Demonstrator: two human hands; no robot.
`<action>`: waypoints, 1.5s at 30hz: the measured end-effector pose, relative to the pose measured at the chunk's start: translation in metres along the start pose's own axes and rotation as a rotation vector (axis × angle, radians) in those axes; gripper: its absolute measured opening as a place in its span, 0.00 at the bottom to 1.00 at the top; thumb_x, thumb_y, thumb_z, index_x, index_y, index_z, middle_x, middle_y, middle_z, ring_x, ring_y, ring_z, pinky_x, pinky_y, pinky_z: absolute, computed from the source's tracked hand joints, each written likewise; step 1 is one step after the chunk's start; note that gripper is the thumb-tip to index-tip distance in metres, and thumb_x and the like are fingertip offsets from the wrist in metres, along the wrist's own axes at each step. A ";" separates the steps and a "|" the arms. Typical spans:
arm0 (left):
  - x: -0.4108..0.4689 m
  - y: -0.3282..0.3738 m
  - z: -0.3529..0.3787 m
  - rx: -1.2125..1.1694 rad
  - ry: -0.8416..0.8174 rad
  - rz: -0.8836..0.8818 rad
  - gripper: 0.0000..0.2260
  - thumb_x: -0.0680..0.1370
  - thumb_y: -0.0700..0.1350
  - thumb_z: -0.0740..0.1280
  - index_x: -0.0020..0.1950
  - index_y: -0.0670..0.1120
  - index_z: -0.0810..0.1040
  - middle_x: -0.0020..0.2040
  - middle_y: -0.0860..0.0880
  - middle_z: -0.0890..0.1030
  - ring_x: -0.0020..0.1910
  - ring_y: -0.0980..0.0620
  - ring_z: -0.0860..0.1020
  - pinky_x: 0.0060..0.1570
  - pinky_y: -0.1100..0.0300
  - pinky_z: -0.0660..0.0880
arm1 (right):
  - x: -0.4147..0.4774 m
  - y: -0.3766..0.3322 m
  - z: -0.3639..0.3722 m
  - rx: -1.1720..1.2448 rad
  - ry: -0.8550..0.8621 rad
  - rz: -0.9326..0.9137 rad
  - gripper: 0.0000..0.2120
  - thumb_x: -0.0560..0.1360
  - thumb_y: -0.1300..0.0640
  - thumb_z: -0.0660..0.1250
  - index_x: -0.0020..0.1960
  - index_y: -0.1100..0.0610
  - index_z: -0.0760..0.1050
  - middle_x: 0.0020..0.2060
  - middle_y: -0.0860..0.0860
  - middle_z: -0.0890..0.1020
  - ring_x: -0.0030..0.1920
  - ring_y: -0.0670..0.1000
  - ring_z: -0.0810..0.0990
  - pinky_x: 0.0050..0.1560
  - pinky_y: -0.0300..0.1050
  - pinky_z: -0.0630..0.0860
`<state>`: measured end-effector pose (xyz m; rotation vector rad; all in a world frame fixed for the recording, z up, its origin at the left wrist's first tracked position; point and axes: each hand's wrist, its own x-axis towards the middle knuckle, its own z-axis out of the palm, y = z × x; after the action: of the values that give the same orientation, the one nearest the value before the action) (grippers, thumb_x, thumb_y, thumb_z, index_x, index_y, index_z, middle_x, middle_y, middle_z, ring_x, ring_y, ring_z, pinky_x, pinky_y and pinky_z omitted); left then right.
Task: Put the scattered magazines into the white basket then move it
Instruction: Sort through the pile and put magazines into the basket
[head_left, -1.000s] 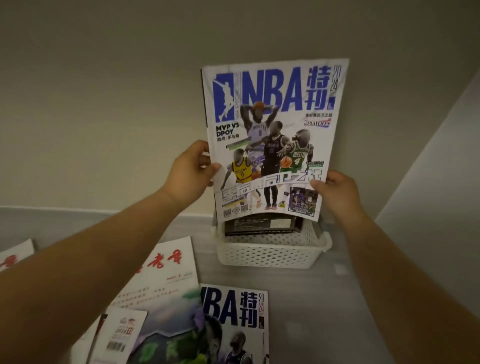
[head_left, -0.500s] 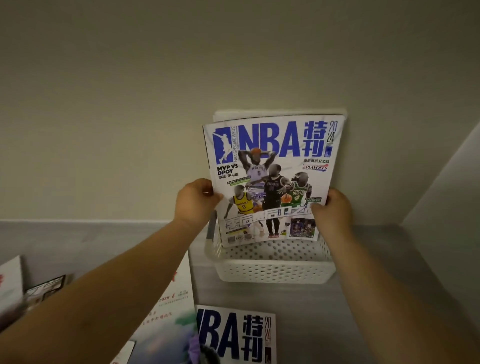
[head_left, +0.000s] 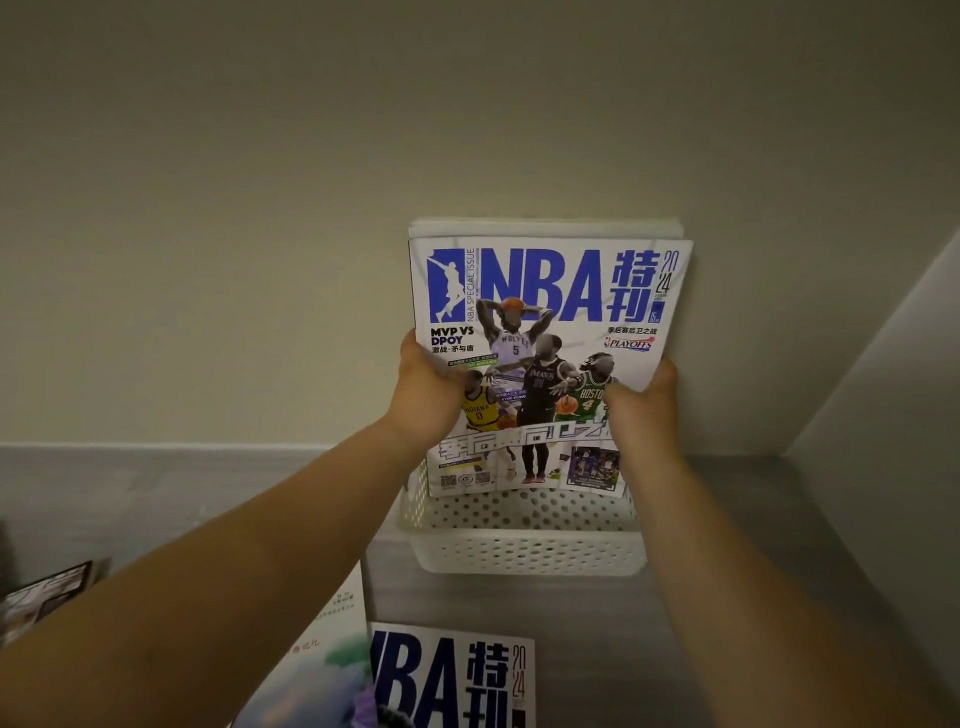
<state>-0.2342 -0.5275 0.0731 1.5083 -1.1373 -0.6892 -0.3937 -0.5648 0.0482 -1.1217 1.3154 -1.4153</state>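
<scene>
White basket (head_left: 524, 551) set on grey desk (head_left: 753, 597); NBA magazine (head_left: 550, 312) held upright inside, side edges clasped by left hand (head_left: 428, 400) and right hand (head_left: 641, 415) grips.

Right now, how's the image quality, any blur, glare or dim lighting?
Head view: dim, yellowish light, no glare; the held NBA magazine and white basket are sharp; the forearms and the floor magazines at the bottom edge look soft; wide-angle stretch at edges.

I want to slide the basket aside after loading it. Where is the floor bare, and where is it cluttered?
Bare grey floor runs right of the white perforated plastic basket, toward the right wall. Another bare strip lies left of the basket, along the back wall. The near left is crowded: a blue-lettered NBA magazine, a white magazine and a dark one.
</scene>
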 end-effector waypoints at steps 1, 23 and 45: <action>0.001 -0.001 0.000 0.011 0.006 0.009 0.20 0.75 0.29 0.57 0.65 0.37 0.57 0.52 0.46 0.69 0.51 0.52 0.69 0.28 0.81 0.70 | 0.000 0.001 -0.001 0.006 0.006 0.006 0.22 0.71 0.70 0.59 0.62 0.53 0.63 0.41 0.43 0.72 0.39 0.39 0.72 0.32 0.31 0.68; -0.061 -0.043 -0.064 0.489 -0.129 -0.082 0.26 0.74 0.46 0.66 0.69 0.44 0.62 0.68 0.43 0.69 0.67 0.46 0.68 0.63 0.54 0.65 | -0.048 0.017 -0.031 -0.341 0.101 -0.153 0.30 0.71 0.67 0.62 0.71 0.56 0.57 0.70 0.56 0.63 0.68 0.56 0.65 0.64 0.44 0.63; -0.316 -0.153 -0.238 1.021 -0.211 -0.161 0.57 0.46 0.70 0.15 0.73 0.56 0.43 0.76 0.53 0.48 0.74 0.52 0.53 0.72 0.54 0.49 | -0.323 0.066 0.040 -0.834 -0.539 0.086 0.28 0.73 0.54 0.63 0.70 0.57 0.58 0.65 0.56 0.70 0.65 0.56 0.69 0.66 0.52 0.68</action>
<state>-0.0993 -0.1472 -0.0575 2.4348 -1.6679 -0.3653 -0.2860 -0.2615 -0.0322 -1.7928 1.5376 -0.3950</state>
